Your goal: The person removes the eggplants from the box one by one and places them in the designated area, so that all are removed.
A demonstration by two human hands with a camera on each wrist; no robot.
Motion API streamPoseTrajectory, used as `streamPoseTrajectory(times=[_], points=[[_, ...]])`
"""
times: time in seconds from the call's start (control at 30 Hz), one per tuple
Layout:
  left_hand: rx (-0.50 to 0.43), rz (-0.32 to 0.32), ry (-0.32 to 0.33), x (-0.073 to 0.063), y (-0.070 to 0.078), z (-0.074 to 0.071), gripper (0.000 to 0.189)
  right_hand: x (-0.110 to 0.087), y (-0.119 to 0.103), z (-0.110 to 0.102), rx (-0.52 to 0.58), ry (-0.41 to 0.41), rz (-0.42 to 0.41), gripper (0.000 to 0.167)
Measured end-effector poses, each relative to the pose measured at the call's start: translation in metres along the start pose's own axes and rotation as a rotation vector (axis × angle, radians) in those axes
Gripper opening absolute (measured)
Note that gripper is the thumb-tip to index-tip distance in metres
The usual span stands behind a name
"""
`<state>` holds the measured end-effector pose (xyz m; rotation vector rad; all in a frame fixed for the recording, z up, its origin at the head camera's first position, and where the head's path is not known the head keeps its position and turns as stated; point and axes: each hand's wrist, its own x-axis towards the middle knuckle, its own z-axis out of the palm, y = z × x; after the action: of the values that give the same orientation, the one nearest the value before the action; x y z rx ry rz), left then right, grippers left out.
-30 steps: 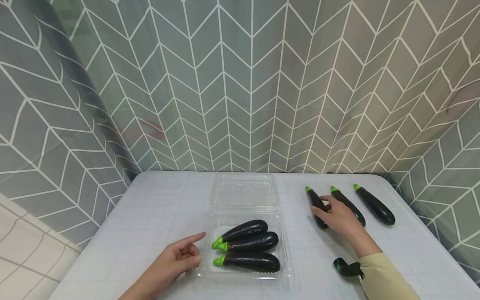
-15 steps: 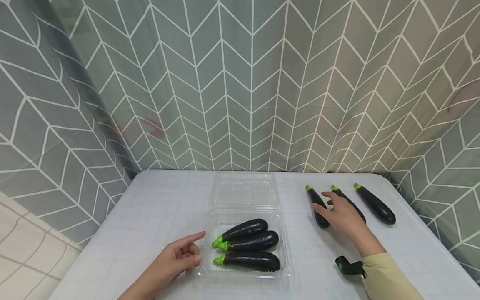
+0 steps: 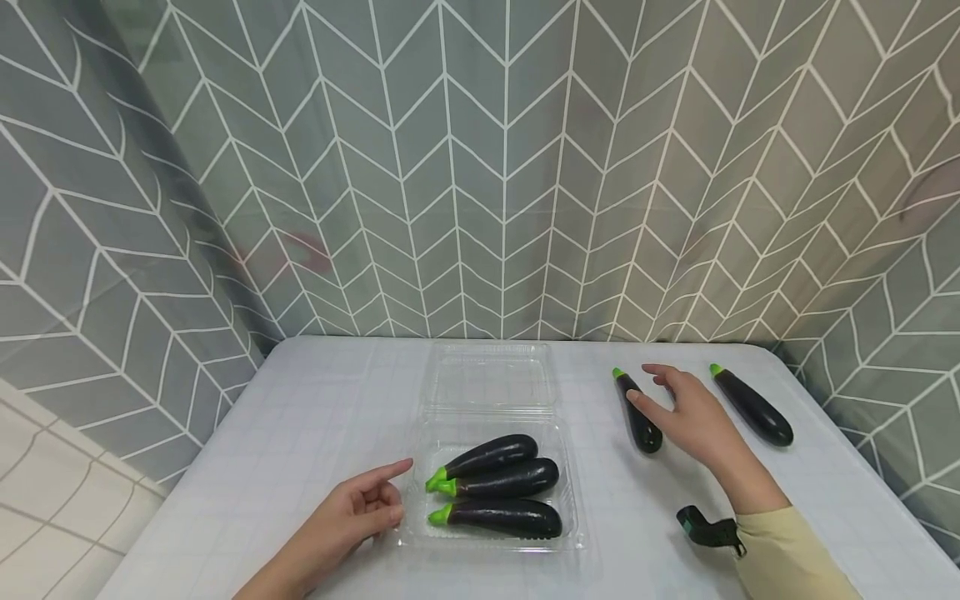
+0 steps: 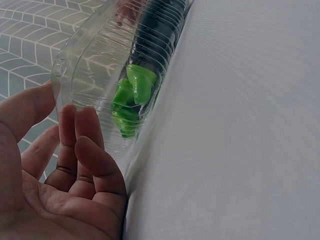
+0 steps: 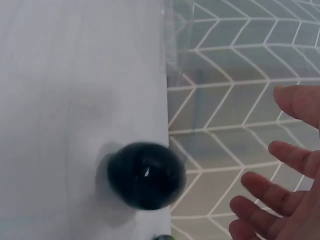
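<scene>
In the head view my left hand point(image 3: 352, 517) is at the near left edge of a clear hinged plastic container point(image 3: 420, 533), its index finger extended. The left wrist view shows the thumb and curled fingers pinching the container's rim point(image 4: 59, 95). Three dark eggplants lie inside, green stems to the left; the lowest eggplant point(image 3: 506, 517) is apart from the other two. My right hand point(image 3: 697, 421) hovers with spread fingers over the middle eggplant of the right-hand row, mostly covering it. Left of it lies one eggplant point(image 3: 637, 412); right of it lies another eggplant point(image 3: 753, 407).
Behind the filled base, the container's lid point(image 3: 491, 375) lies folded back flat. A white cloth covers the table point(image 3: 330, 408). A patterned curtain point(image 3: 480, 183) hangs along the back and sides. A small black device point(image 3: 708, 531) is attached at my right sleeve.
My right hand has come off the leftmost eggplant of the row and moved right, over the middle one. That leftmost eggplant stays in place. My left hand has hardly moved.
</scene>
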<state>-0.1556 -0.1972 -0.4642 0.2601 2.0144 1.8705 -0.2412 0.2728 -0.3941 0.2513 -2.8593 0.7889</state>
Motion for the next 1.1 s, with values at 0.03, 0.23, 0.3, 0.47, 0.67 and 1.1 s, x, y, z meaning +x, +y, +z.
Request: streamPoseTrajectory(times=[0.03, 0.23, 0.3, 0.47, 0.67, 1.1], points=[[-0.002, -0.001, 0.000, 0.000, 0.000, 0.000, 0.062, -0.001, -0.002, 0.000, 0.005, 0.005, -0.011, 0.071], [-0.005, -0.001, -0.003, 0.000, -0.001, 0.000, 0.063, -0.005, -0.013, 0.003, 0.021, 0.025, -0.058, 0.066], [-0.007, 0.004, -0.005, 0.000, -0.001, 0.000, 0.062, -0.006, -0.017, 0.004, 0.022, 0.028, -0.065, 0.065], [-0.010, 0.002, -0.001, -0.001, 0.000, 0.000, 0.063, -0.005, -0.024, 0.008, 0.083, 0.024, -0.095, 0.061], [0.001, 0.002, 0.004, 0.001, -0.001, 0.001, 0.062, -0.009, -0.030, 0.018, 0.108, 0.012, -0.128, 0.055], [-0.004, 0.002, 0.005, 0.000, -0.001, 0.000, 0.062, -0.011, -0.050, 0.023, 0.174, -0.019, -0.222, 0.047]])
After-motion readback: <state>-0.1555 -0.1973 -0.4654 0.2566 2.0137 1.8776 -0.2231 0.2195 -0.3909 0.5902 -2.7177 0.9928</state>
